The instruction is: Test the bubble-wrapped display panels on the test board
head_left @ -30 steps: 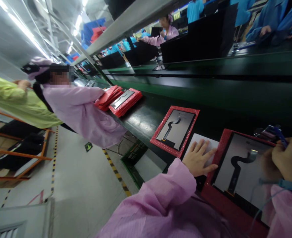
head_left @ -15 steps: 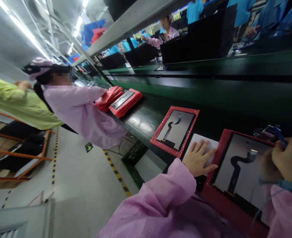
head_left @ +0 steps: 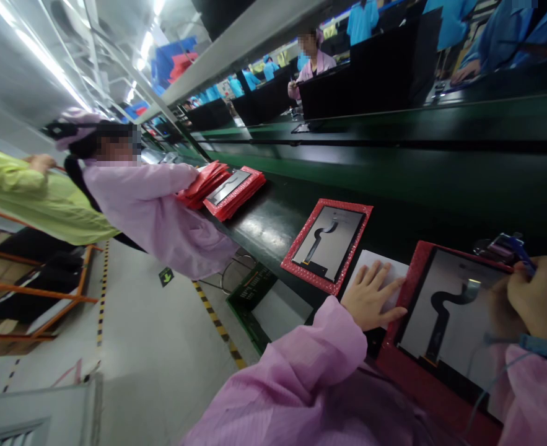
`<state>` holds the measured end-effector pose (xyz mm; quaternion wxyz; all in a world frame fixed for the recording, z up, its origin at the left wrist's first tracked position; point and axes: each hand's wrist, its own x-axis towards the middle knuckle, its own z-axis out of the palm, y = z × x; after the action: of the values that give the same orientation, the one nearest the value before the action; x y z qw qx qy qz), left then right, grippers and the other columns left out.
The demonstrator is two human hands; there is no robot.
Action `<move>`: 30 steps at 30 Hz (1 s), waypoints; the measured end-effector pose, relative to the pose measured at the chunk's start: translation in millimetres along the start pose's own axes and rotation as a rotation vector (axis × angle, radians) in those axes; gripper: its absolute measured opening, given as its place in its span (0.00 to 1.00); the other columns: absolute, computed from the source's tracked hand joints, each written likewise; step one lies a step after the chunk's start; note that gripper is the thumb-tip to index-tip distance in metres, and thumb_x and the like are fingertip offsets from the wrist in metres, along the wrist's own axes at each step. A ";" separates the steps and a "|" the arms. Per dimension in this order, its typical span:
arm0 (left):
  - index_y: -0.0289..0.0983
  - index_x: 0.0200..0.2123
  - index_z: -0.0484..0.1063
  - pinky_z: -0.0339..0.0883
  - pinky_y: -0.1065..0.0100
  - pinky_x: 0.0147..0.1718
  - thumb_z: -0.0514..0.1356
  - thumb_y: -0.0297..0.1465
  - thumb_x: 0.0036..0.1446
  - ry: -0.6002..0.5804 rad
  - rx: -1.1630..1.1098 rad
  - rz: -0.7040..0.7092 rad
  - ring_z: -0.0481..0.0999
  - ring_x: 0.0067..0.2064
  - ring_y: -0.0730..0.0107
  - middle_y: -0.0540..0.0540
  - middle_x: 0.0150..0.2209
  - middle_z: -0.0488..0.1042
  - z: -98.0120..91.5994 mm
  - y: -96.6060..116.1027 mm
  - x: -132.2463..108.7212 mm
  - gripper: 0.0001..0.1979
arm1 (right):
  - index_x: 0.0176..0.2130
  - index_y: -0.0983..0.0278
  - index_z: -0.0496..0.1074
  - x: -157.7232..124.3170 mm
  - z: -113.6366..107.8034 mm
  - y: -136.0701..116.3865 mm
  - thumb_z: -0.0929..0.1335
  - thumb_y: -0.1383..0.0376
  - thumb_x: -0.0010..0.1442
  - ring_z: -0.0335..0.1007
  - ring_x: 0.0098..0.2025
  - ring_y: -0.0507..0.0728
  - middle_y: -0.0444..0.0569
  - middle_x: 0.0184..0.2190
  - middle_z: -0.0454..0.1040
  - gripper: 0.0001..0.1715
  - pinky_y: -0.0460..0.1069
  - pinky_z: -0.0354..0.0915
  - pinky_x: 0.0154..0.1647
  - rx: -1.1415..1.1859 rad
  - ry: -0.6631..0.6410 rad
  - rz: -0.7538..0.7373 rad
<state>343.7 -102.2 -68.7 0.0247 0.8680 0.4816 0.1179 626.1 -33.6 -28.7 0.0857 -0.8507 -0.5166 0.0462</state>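
Note:
My left hand point(head_left: 374, 296) lies flat with fingers spread on a white sheet point(head_left: 365, 263), its thumb tip at the edge of a red bubble-wrap pouch point(head_left: 422, 251). On that pouch rests a grey display panel point(head_left: 422, 310) with a curved black ribbon cable point(head_left: 441, 322). My right hand point(head_left: 540, 297) is closed around a slim blue pen-like tool point(head_left: 524, 255) above the panel's right side; the tool's exact kind is unclear. Just beyond its tip is a small shiny clear-and-metal object point(head_left: 496, 246). The panel's glossy face mirrors the right hand.
Another display panel on a red pouch point(head_left: 296, 259) lies to the left. Farther along the bench, a co-worker in pink point(head_left: 138, 192) stands at stacked red pouches point(head_left: 236, 195). A green crate point(head_left: 240, 310) sits below the bench edge. Black partitions point(head_left: 370, 80) stand across the bench.
My hands and the panels stay nearly where they were. Across the bench, a person in pink has drawn an outstretched arm back in, and a blue-sleeved person's hand has moved lower.

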 end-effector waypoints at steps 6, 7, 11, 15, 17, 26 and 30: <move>0.43 0.69 0.57 0.48 0.50 0.70 0.45 0.55 0.66 0.009 0.004 0.002 0.48 0.74 0.52 0.41 0.72 0.53 0.8 -0.3 -0.7 0.35 | 0.53 0.67 0.69 0.3 1.1 0.0 0.56 0.57 0.66 0.73 0.49 0.69 0.62 0.52 0.73 0.25 0.53 0.55 0.26 -0.016 -0.010 0.002; 0.43 0.69 0.57 0.48 0.50 0.70 0.46 0.55 0.66 0.009 0.010 0.002 0.47 0.74 0.52 0.41 0.72 0.53 0.8 -0.4 -0.7 0.35 | 0.54 0.67 0.69 0.2 0.9 -0.2 0.56 0.57 0.66 0.73 0.49 0.69 0.62 0.52 0.73 0.25 0.53 0.55 0.26 -0.015 -0.012 -0.001; 0.43 0.69 0.57 0.49 0.50 0.69 0.47 0.55 0.66 -0.005 0.026 0.001 0.47 0.74 0.53 0.41 0.72 0.52 0.6 -0.6 -0.2 0.35 | 0.52 0.66 0.70 -1.0 -0.2 -0.3 0.57 0.59 0.65 0.73 0.48 0.68 0.62 0.51 0.73 0.23 0.53 0.54 0.25 -0.003 -0.004 -0.017; 0.44 0.69 0.57 0.49 0.50 0.69 0.47 0.55 0.66 -0.008 0.034 -0.005 0.47 0.74 0.53 0.41 0.72 0.52 -0.2 -0.1 0.1 0.35 | 0.49 0.66 0.71 -1.4 -0.1 0.3 0.58 0.60 0.64 0.72 0.44 0.68 0.63 0.47 0.74 0.21 0.52 0.52 0.25 0.006 0.029 -0.035; 0.44 0.69 0.57 0.49 0.50 0.70 0.47 0.55 0.66 -0.004 0.035 -0.004 0.48 0.74 0.53 0.42 0.72 0.52 -0.8 0.4 0.1 0.35 | 0.48 0.66 0.71 -1.5 -0.1 0.5 0.58 0.60 0.64 0.72 0.42 0.67 0.63 0.46 0.74 0.20 0.52 0.52 0.24 0.006 0.041 -0.043; 0.44 0.69 0.57 0.49 0.50 0.69 0.47 0.55 0.66 0.003 0.026 0.006 0.48 0.74 0.53 0.41 0.72 0.52 0.0 -0.7 0.3 0.35 | 0.50 0.67 0.70 -3.6 -4.0 -3.3 0.57 0.59 0.66 0.72 0.43 0.65 0.62 0.47 0.73 0.22 0.51 0.53 0.25 -0.058 -0.001 -0.024; 0.44 0.69 0.57 0.48 0.50 0.70 0.46 0.55 0.66 0.002 0.007 0.000 0.47 0.74 0.53 0.42 0.72 0.53 -0.6 -0.2 0.2 0.35 | 0.49 0.67 0.70 -3.6 -3.3 -2.9 0.57 0.59 0.66 0.72 0.44 0.65 0.61 0.47 0.73 0.22 0.51 0.54 0.25 -0.058 0.010 -0.036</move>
<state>343.5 -101.9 -68.1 0.0211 0.8681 0.4820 0.1168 622.5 -35.8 -25.0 0.0643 -0.8435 -0.5326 0.0255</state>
